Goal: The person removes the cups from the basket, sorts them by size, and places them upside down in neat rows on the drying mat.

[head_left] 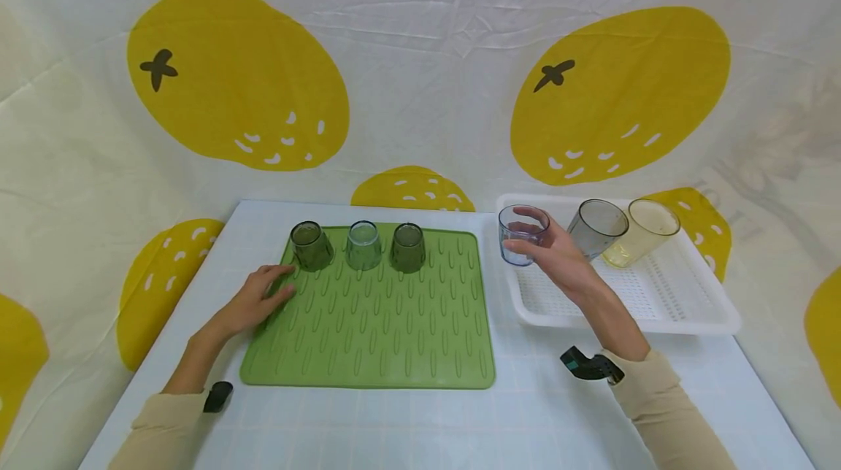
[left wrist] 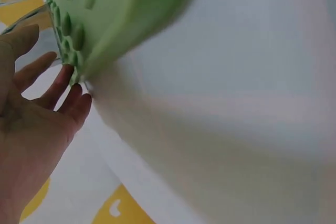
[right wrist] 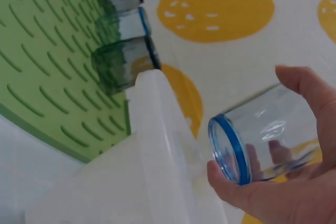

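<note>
My right hand (head_left: 558, 258) grips a clear bluish glass (head_left: 524, 236) by its sides, mouth up, over the left end of the white basket (head_left: 696, 309). The right wrist view shows this glass's blue-ringed end (right wrist: 231, 150) between thumb and fingers. My left hand (head_left: 252, 302) has loosely spread fingers, their tips at the left edge of the green ridged mat (head_left: 394, 338). Just beyond those fingertips stands a dark green glass (head_left: 312, 247), narrower end up. A pale bluish glass (head_left: 363, 247) and another dark glass (head_left: 408, 249) complete the row along the mat's back edge.
In the basket, a grey glass (head_left: 594, 229) and a yellowish glass (head_left: 637, 236) lean mouth up behind my right hand. A pale cloth (head_left: 407, 426) covers the table. Behind it hangs a white curtain (head_left: 427, 98) printed with yellow fruit.
</note>
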### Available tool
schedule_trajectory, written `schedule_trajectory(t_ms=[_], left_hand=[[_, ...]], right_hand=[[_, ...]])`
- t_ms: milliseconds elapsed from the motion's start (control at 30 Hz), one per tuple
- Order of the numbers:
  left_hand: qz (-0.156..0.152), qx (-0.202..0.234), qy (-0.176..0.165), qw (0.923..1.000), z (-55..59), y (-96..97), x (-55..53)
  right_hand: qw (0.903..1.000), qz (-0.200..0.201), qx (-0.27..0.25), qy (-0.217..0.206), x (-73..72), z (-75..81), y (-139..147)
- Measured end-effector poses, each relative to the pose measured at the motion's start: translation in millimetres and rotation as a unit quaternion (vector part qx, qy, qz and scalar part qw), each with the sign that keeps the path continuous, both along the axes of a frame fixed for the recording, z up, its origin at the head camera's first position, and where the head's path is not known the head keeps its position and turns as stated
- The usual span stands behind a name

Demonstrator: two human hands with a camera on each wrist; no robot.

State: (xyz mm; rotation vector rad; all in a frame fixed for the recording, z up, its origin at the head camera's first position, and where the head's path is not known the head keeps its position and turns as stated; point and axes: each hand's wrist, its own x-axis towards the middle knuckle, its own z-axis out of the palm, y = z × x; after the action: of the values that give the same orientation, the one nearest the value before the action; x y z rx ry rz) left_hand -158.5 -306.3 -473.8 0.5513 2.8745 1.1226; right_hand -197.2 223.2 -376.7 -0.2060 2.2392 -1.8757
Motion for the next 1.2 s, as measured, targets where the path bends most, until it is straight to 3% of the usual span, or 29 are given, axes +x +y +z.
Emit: schedule_trajectory(t_ms=[200, 367, 700, 1200], left_hand=[[0.028, 0.005, 0.021, 0.9994, 5.1, 6.5, 1.4], [0.041, 0.033, 0.023, 0.9983, 10.3, 12.0, 4.7], [0.037, 0.089, 0.004, 0.9953, 23.6, 38.2, 6.1], [0.016, 0.133, 0.033, 0.9904, 32.2, 78.6, -2.0]], right_hand=[[0.9998, -0.002, -0.015, 0.014, 0.8, -1.8, -13.1], [0.9994, -0.005, -0.023, 0.027, 2.1, -2.8, -23.2], [0.9982, -0.007, -0.045, 0.040, 4.6, -9.1, -46.0], [0.9983, -0.017, -0.017, 0.054, 12.0, -18.6, -77.1]])
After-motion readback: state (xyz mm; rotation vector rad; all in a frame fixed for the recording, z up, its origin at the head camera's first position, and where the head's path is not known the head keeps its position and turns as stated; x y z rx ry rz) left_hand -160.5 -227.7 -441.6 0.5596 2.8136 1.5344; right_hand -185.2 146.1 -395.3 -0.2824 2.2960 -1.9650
